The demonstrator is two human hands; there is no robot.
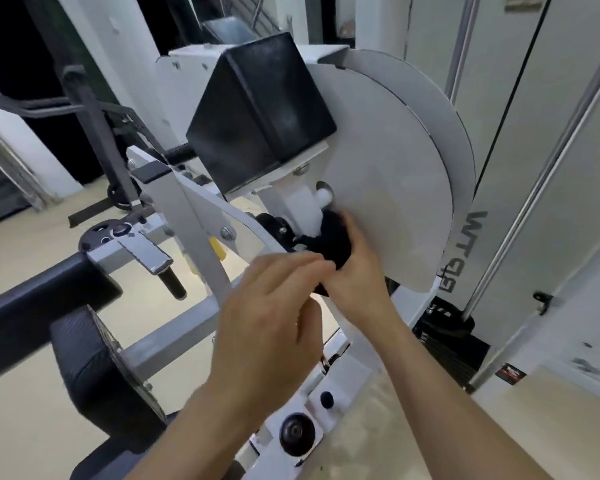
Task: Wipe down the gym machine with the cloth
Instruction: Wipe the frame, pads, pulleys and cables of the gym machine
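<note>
Cloth (329, 237) against white disc (388, 161), black pad (260, 109) above, left hand (267, 306) in front.

Gym machine (201, 209): its disc (388, 161) stands centre right, with a padded block (260, 109) against its upper left and a seat pad (94, 368) at lower left. The cloth (333, 244) lies against the disc's lower left edge under the right hand (357, 268), the left hand (274, 313) just before it. Upright panels (534, 168) stand right of the disc; a knob (297, 433) sits on the frame below the hands.

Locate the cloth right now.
Head view, centre: the black cloth is bunched in the right hand, against the lower left of the white disc.
</note>
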